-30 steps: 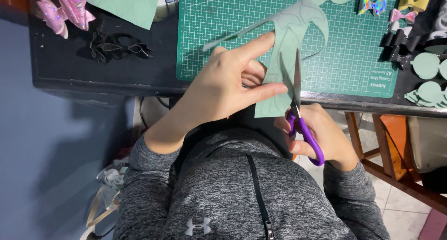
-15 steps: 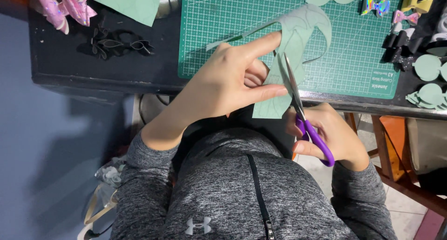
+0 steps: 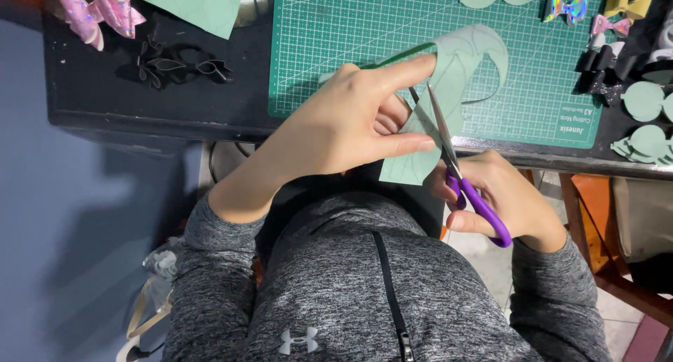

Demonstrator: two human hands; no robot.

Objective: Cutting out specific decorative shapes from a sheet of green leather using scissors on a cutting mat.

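My left hand (image 3: 350, 123) pinches a pale green sheet (image 3: 459, 71) with drawn outlines, thumb and forefinger on its left edge. My right hand (image 3: 512, 204) grips purple-handled scissors (image 3: 463, 169), whose blades point up into the sheet beside my left fingers. The sheet hangs over the front edge of a green cutting mat (image 3: 336, 32) on a black table (image 3: 91, 88). A curved strip of the sheet arcs to the right above the blades.
Pink bows (image 3: 98, 11) and black bow pieces (image 3: 175, 64) lie at the left. Another green sheet (image 3: 193, 4) lies at the top. Small coloured bows (image 3: 603, 11) and green cut shapes (image 3: 648, 109) lie at the right. A wooden chair frame (image 3: 603, 243) stands lower right.
The scissors have tilted, their handles swinging right and lower. My left hand and the sheet have shifted slightly with the cut.
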